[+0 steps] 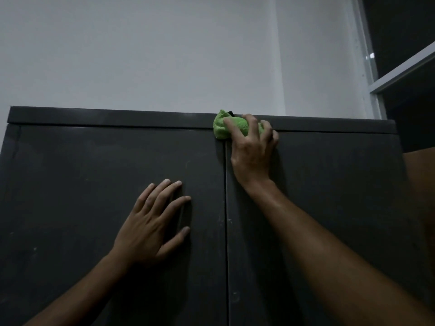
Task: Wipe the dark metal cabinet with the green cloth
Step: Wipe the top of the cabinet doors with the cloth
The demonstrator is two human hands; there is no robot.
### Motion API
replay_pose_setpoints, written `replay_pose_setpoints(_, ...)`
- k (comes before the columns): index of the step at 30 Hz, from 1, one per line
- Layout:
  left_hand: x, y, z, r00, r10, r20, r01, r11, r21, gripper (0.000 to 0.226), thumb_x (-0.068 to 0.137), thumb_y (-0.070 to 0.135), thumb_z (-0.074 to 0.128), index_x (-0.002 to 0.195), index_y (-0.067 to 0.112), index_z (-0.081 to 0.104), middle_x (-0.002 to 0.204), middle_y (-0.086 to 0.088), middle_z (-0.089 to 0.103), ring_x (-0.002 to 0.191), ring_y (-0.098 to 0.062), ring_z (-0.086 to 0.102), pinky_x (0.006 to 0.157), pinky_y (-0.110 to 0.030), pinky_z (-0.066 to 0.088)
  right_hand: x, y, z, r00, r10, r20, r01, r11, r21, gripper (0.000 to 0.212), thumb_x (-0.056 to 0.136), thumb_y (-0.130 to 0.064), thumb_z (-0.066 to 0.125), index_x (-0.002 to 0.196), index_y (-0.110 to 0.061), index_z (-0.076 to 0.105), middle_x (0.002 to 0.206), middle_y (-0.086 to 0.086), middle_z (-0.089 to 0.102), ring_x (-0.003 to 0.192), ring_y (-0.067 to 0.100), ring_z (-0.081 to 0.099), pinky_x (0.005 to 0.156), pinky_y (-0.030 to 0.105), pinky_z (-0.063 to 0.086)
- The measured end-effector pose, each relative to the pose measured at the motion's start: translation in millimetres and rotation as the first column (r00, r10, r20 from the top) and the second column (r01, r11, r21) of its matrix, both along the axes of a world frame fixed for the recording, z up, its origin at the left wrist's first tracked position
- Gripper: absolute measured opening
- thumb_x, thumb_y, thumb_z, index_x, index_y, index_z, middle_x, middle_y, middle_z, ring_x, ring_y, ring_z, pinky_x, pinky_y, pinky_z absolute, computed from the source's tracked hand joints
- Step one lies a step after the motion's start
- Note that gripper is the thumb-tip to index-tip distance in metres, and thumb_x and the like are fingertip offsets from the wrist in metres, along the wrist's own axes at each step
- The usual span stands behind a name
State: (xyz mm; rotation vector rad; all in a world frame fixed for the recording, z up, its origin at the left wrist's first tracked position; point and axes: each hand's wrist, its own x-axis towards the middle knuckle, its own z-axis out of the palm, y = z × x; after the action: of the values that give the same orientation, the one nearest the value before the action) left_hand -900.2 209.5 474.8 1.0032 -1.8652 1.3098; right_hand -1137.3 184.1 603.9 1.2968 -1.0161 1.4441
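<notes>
The dark metal cabinet (94,165) fills the lower part of the head view, with two doors meeting at a vertical seam near the middle. My right hand (253,149) grips a bunched green cloth (221,128) and presses it against the cabinet's top front edge, just right of the seam. My left hand (153,222) lies flat on the left door, fingers spread, holding nothing. A small dark bit shows just behind the cloth at the top edge.
A pale wall (164,55) rises behind the cabinet. At the right stands a white window frame (374,74) with dark glass. A brown surface (421,184) shows beside the cabinet's right side.
</notes>
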Motion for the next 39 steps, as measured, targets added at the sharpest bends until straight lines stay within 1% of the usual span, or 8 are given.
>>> replay_pose_setpoints(3, 0.8, -3.5, -0.8, 1.0, 0.008, -0.006, -0.008, 1.0, -0.01, 0.067, 0.095, 0.064, 0.036, 0.145, 0.022, 0.048, 0.162, -0.01, 0.028, 0.153, -0.026, 0.017, 0.125, -0.046, 0.011, 14.9, 1.1, 4.7, 0.992, 0.126, -0.02, -0.126, 0.992, 0.008, 0.053, 0.093, -0.006, 0.05, 0.139, -0.032, 0.054, 0.147, 0.008, 0.045, 0.132, 0.037, 0.039, 0.112, 0.059, 0.022)
replay_pose_setpoints(9, 0.5, -3.6, -1.1, 1.0, 0.0, -0.008, 0.0, 1.0, -0.027, 0.066, 0.094, 0.061, 0.04, 0.145, 0.02, 0.048, 0.162, -0.01, 0.028, 0.153, -0.026, 0.017, 0.125, -0.045, 0.011, -27.5, -8.4, -3.1, 0.878, 0.096, -0.469, -0.132, 0.99, -0.045, 0.046, 0.09, -0.007, 0.048, 0.131, -0.021, 0.065, 0.141, 0.013, 0.054, 0.128, 0.038, 0.049, 0.114, 0.056, 0.026)
replay_pose_setpoints(14, 0.2, -4.8, -1.1, 1.0, -0.011, -0.003, 0.011, 0.999, -0.043, 0.067, 0.095, 0.061, 0.039, 0.146, 0.02, 0.048, 0.161, -0.011, 0.029, 0.153, -0.026, 0.017, 0.125, -0.045, 0.011, -27.5, -8.3, 22.2, 0.948, 0.219, -0.232, -0.236, 0.971, -0.044, 0.039, 0.094, -0.006, 0.052, 0.127, -0.02, 0.068, 0.14, 0.011, 0.056, 0.126, 0.034, 0.051, 0.112, 0.055, 0.028)
replay_pose_setpoints(19, 0.0, -3.2, -0.4, 1.0, -0.014, 0.003, 0.014, 0.999, -0.039, 0.066, 0.095, 0.061, 0.04, 0.146, 0.02, 0.048, 0.161, -0.011, 0.028, 0.153, -0.026, 0.017, 0.125, -0.046, 0.012, -44.6, -11.4, 8.0, 0.797, 0.184, -0.575, -0.237, 0.971, -0.018, 0.038, 0.093, -0.007, 0.057, 0.126, -0.021, 0.068, 0.133, 0.009, 0.06, 0.116, 0.033, 0.056, 0.102, 0.049, 0.036)
replay_pose_setpoints(25, -0.4, -5.2, -1.7, 1.0, -0.026, 0.0, 0.026, 0.998, -0.06, 0.067, 0.094, 0.062, 0.039, 0.145, 0.02, 0.048, 0.16, -0.012, 0.031, 0.152, -0.028, 0.02, 0.123, -0.049, 0.016, -60.1, -7.7, 22.8, 0.904, 0.227, -0.363, -0.256, 0.966, -0.032, 0.036, 0.093, -0.005, 0.058, 0.123, -0.02, 0.071, 0.133, 0.012, 0.059, 0.118, 0.038, 0.053, 0.104, 0.053, 0.034)
replay_pose_setpoints(30, -1.6, -5.5, -1.3, 1.0, -0.008, -0.003, 0.008, 0.998, -0.063, 0.067, 0.093, 0.062, 0.039, 0.145, 0.021, 0.047, 0.159, -0.014, 0.032, 0.151, -0.03, 0.023, 0.122, -0.051, 0.017, -78.7, -14.3, 1.2, 0.807, 0.158, -0.568, -0.221, 0.974, -0.042, 0.037, 0.095, -0.011, 0.059, 0.128, -0.024, 0.067, 0.132, 0.011, 0.059, 0.116, 0.035, 0.056, 0.099, 0.05, 0.038)
replay_pose_setpoints(35, -2.1, -6.9, -3.0, 1.0, -0.023, -0.017, 0.021, 0.998, -0.065, 0.067, 0.094, 0.063, 0.038, 0.147, 0.023, 0.044, 0.16, -0.012, 0.03, 0.152, -0.029, 0.021, 0.122, -0.051, 0.017, -87.8, -13.8, 31.1, 0.926, 0.157, -0.343, -0.182, 0.982, -0.041, 0.037, 0.097, -0.019, 0.055, 0.13, -0.033, 0.065, 0.129, 0.015, 0.053, 0.115, 0.037, 0.05, 0.092, 0.043, 0.031)
replay_pose_setpoints(39, -2.4, -7.0, -2.7, 0.999, -0.022, -0.024, 0.021, 0.998, -0.066, 0.066, 0.094, 0.062, 0.04, 0.147, 0.023, 0.043, 0.161, -0.012, 0.03, 0.152, -0.028, 0.021, 0.122, -0.051, 0.018, -77.8, -18.5, 10.7, 0.859, 0.129, -0.496, -0.179, 0.982, -0.056, 0.038, 0.096, -0.021, 0.058, 0.132, -0.034, 0.063, 0.125, 0.015, 0.056, 0.11, 0.036, 0.053, 0.09, 0.046, 0.036)
